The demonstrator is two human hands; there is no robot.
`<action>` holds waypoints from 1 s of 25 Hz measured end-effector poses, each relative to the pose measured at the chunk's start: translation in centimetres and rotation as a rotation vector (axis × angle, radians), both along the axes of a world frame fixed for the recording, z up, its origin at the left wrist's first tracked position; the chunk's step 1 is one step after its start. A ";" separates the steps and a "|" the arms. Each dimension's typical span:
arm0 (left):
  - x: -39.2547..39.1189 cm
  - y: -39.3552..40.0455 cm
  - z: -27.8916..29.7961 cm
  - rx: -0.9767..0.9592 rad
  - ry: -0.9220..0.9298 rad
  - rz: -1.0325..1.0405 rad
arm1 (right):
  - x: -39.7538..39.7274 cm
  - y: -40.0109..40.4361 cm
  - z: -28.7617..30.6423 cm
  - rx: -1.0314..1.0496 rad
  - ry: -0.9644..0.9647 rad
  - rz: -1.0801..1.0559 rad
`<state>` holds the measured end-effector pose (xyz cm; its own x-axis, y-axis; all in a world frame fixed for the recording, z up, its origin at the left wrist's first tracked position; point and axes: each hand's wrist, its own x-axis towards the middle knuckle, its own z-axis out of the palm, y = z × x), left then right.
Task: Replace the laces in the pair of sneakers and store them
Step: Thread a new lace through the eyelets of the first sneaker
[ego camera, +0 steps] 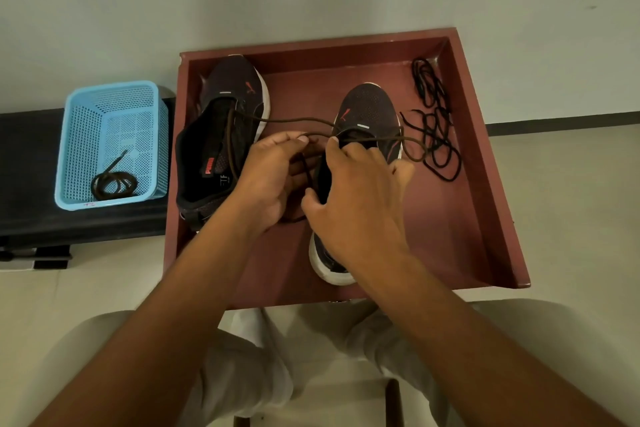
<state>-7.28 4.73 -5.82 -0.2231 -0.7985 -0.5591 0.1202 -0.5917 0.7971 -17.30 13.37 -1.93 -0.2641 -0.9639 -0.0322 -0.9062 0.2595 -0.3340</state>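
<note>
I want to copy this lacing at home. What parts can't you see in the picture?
Head view only:
- The right sneaker's eyelets and tongue: hidden under both hands, left hand, right hand.
- How the brown lace is threaded: covered by the fingers.
- The black laces: tangled, too thin to count.

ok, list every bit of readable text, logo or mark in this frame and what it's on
"PUMA": red label inside the left sneaker, on its tongue, reading sideways.
Pale letters just below that label: too blurred to read.
Red cat logo, no words: on the toe of the left sneaker, and on the toe of the right sneaker.
Small red scribble on the front rim of the blue basket: illegible.
</note>
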 end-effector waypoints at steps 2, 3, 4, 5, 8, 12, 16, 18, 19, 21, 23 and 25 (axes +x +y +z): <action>0.0 0.0 -0.1 -0.020 -0.028 -0.024 | 0.5 0.1 -0.1 0.034 0.019 0.019; 0.0 0.0 0.0 -0.039 -0.043 -0.040 | 0.6 0.1 0.0 0.058 0.026 0.027; -0.1 0.1 0.0 -0.064 -0.064 -0.055 | 0.7 0.2 0.1 0.082 0.025 0.037; -0.1 0.1 -0.1 -0.091 -0.086 -0.064 | 0.8 0.3 0.2 0.101 0.021 0.045; -0.5 0.0 -0.3 -0.134 -0.129 -0.049 | 1.2 0.4 0.4 0.134 -0.013 0.047; -0.9 -0.1 -0.7 -0.164 -0.216 -0.020 | 1.4 0.5 0.4 0.156 -0.065 0.054; -1.3 -0.5 -0.3 -0.121 -0.264 0.058 | 1.0 0.6 0.3 0.186 -0.085 0.062; -1.8 -0.5 0.0 -0.010 -0.185 0.150 | 0.8 0.7 0.3 0.190 -0.096 0.061; -1.9 -0.4 0.1 0.042 -0.162 0.179 | 0.7 0.7 0.2 0.190 -0.101 0.060; -1.9 -0.3 -0.1 0.119 -0.121 0.188 | 0.6 0.7 0.1 0.186 -0.109 0.057; -1.6 0.1 -0.1 0.213 -0.017 0.121 | 0.6 0.7 0.3 0.188 -0.116 0.057; -1.3 0.3 -0.1 0.298 0.055 0.041 | 0.5 0.7 0.5 0.206 -0.135 0.066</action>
